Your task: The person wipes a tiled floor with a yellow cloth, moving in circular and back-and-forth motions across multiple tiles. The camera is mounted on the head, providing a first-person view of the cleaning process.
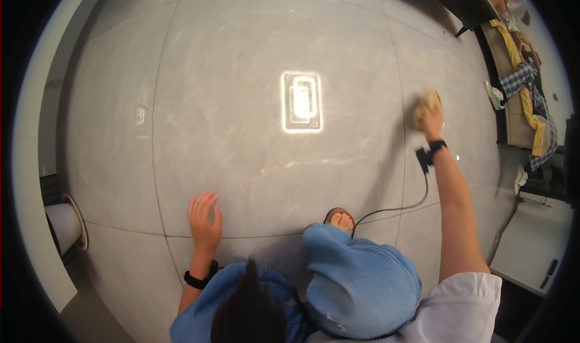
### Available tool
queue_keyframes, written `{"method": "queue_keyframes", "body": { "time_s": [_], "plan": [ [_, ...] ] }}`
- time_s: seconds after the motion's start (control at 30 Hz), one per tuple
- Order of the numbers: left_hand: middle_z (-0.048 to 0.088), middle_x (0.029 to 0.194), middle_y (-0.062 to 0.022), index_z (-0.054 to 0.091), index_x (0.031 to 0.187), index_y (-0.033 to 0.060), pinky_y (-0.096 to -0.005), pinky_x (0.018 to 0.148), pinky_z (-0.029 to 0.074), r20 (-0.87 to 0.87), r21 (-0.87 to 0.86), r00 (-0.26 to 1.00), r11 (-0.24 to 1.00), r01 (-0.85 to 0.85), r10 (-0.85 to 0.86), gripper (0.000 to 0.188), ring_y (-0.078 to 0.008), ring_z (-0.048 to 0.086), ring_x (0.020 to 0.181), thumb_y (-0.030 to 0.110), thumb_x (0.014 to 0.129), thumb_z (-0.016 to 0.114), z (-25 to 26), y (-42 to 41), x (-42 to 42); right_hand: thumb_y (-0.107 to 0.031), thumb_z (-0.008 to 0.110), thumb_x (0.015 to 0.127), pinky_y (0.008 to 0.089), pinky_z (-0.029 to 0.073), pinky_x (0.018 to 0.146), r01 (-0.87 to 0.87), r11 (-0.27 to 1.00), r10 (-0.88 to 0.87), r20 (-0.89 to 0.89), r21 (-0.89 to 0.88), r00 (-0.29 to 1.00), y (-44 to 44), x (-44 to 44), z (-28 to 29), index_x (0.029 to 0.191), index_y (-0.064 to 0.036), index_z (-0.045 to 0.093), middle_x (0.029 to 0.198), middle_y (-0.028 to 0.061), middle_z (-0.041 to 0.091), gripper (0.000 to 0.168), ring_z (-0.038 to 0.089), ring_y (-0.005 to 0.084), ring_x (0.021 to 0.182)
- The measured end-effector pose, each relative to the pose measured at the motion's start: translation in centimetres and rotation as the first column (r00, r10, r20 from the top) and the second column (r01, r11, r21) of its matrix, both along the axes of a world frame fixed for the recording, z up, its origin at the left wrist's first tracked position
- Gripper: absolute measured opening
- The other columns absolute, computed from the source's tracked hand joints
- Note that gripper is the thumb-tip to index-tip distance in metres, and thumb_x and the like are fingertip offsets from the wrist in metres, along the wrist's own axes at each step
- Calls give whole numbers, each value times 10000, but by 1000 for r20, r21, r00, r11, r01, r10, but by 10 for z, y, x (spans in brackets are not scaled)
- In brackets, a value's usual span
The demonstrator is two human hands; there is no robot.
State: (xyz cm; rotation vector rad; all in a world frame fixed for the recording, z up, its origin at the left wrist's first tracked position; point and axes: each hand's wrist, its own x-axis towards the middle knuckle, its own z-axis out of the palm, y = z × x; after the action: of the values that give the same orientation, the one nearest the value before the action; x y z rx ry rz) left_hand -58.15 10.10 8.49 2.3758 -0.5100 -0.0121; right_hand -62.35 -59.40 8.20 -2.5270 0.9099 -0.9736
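Observation:
My right hand [432,120] is stretched out to the far right, shut on a tan, wadded cloth [421,113] at the tiled floor [253,130]. Motion blur softens the cloth, so its exact kind is hard to tell. A black band with a small box and a cable [425,159] circles my right wrist. At the lower left, my left hand [204,220] holds nothing; its fingers are spread apart near a tile joint. Whether its palm touches the floor or my leg, I cannot tell. Another black band [201,277] sits on the left wrist.
A cable runs from my right wrist towards my knee in blue denim [362,284]. Left stands a white round object with a rimmed base [68,227]. At the right, a person's legs [516,80] rest on a beige sofa [519,130]; a dark table [453,1] stands at top right.

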Motion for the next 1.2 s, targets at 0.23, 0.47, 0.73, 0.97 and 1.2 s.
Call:
{"method": "queue_keyframes", "body": {
  "time_s": [0.23, 0.47, 0.73, 0.97, 1.2],
  "plan": [
    [587, 1077, -106, 579, 998, 31, -450, 994, 321, -10, 142, 990, 980, -141, 144, 220, -279, 522, 1059, -7, 789, 521, 19, 36, -29, -132, 587, 673, 424, 420, 838, -932, 341, 939, -100, 124, 330, 400, 219, -25, 1054, -55, 583, 1033, 159, 569, 389, 512, 344, 946],
    [586, 1083, -102, 572, 1010, 32, -448, 1004, 306, -81, 211, 979, 963, -165, 186, 218, -271, 514, 1080, -7, 807, 504, 22, 35, -42, -285, 500, 825, 473, 338, 951, -963, -269, 874, -418, 13, -249, 572, 147, -90, 1150, -268, 532, 1231, 80, 465, 327, 367, 287, 1212],
    [586, 1080, -101, 567, 1003, 37, -447, 1017, 283, -127, 289, 981, 952, -103, 145, 199, -267, 518, 1068, -1, 822, 493, 26, 31, -42, -190, 417, 869, 459, 325, 945, -753, 655, 715, -271, -67, 645, 361, 250, -92, 1175, -240, 539, 1200, 186, 490, 334, 423, 332, 1169],
    [586, 1078, -106, 564, 998, 44, -446, 1013, 286, -168, 314, 983, 949, -23, 79, 187, -268, 526, 1041, 10, 825, 498, 17, 26, -33, -83, 487, 749, 481, 294, 976, -27, 982, -70, -488, -189, 870, 42, 58, -98, 1199, -24, 489, 1108, 219, 539, 454, 454, 401, 1072],
    [589, 1070, -108, 566, 986, 42, -446, 1007, 292, -153, 335, 987, 942, 14, 40, 173, -267, 536, 1022, 20, 825, 504, 15, 27, -25, -402, 419, 863, 369, 308, 302, 669, 246, -489, -506, 701, 710, -26, -270, -110, 796, -97, 413, 534, 102, 466, 313, 364, 209, 345]
  ]
}}
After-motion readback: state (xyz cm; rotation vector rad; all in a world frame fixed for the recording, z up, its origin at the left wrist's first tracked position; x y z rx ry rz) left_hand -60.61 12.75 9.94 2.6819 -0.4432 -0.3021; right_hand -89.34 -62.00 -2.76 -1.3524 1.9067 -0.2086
